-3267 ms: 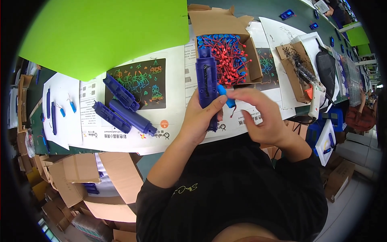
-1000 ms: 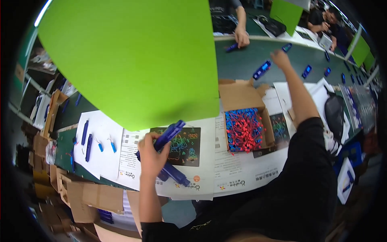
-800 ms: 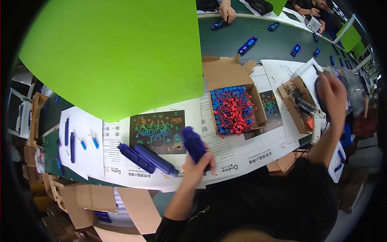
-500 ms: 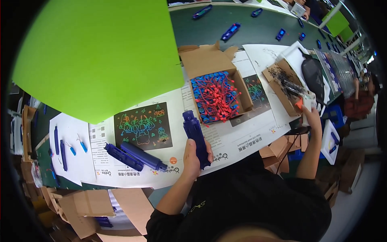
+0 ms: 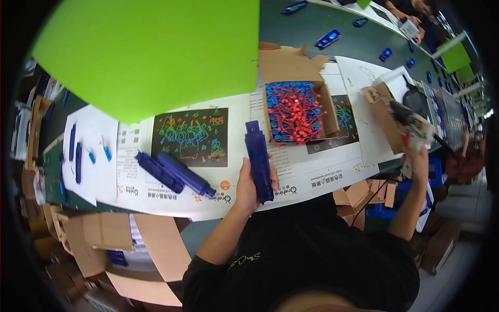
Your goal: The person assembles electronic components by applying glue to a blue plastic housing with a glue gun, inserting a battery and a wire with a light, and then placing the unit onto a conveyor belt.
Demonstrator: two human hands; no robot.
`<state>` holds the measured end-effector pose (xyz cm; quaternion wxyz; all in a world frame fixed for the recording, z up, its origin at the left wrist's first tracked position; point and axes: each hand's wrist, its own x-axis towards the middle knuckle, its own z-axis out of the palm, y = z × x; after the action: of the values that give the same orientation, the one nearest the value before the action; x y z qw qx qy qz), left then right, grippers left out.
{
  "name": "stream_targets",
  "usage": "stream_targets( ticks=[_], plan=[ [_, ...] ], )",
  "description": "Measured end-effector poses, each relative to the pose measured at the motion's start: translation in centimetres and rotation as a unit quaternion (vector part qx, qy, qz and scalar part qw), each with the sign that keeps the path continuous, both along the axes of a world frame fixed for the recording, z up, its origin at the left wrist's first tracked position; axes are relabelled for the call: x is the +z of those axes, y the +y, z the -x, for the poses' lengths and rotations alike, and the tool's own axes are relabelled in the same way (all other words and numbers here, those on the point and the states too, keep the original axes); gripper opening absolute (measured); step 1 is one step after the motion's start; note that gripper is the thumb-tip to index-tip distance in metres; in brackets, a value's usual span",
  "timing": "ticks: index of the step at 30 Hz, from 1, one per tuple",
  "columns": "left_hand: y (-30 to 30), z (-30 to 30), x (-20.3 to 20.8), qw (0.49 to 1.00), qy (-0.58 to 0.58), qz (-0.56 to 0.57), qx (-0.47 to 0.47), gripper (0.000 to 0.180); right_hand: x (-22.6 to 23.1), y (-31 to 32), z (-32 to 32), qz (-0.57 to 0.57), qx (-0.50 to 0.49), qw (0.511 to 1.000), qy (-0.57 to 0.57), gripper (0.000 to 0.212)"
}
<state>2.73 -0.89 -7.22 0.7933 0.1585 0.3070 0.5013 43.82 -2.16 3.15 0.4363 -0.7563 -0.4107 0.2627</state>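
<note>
My left hand is wrapped round a long dark blue plastic housing, held upright above the table's near edge. Over at the right, my right hand grips a white pistol-shaped tool with an orange-red part; blur hides its exact kind. The tool overlaps a small cardboard box, whose dark contents are hard to make out. Two more blue housings, one showing its open side and one rounded, lie side by side on the printed sheet, left of my left hand.
An open carton of blue cylinders with red wires stands beyond my left hand. A large green panel covers the far left. Slim blue parts lie on white paper. Finished-looking blue devices sit on the green surface behind.
The view has shifted, so the table appears higher and farther right. My right hand has tilted the white tool over the small box. The left hand keeps holding the housing.
</note>
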Motion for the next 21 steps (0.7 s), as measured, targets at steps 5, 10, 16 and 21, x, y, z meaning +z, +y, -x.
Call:
stream_targets(
  ticks=[5,10,16,21],
  plan=[
    [0.6,-0.1,0.5,0.998,-0.028,0.058,0.02,0.052,2.3,-1.1,1.5,-0.017,-0.013,0.999,0.046,0.03],
    [0.5,-0.1,-0.2,0.999,-0.013,0.046,0.011,0.051,1.4,-1.3,5.6,-0.14,0.071,0.986,0.061,0.046],
    [0.4,0.0,-0.5,0.999,-0.026,0.019,-0.019,0.051,-0.6,-0.2,3.9,-0.044,0.107,0.982,-0.147,0.037],
    [0.6,-0.2,-0.4,0.999,-0.032,0.042,0.007,0.051,-0.9,1.6,4.4,-0.103,0.095,0.96,-0.242,0.028]
  ],
)
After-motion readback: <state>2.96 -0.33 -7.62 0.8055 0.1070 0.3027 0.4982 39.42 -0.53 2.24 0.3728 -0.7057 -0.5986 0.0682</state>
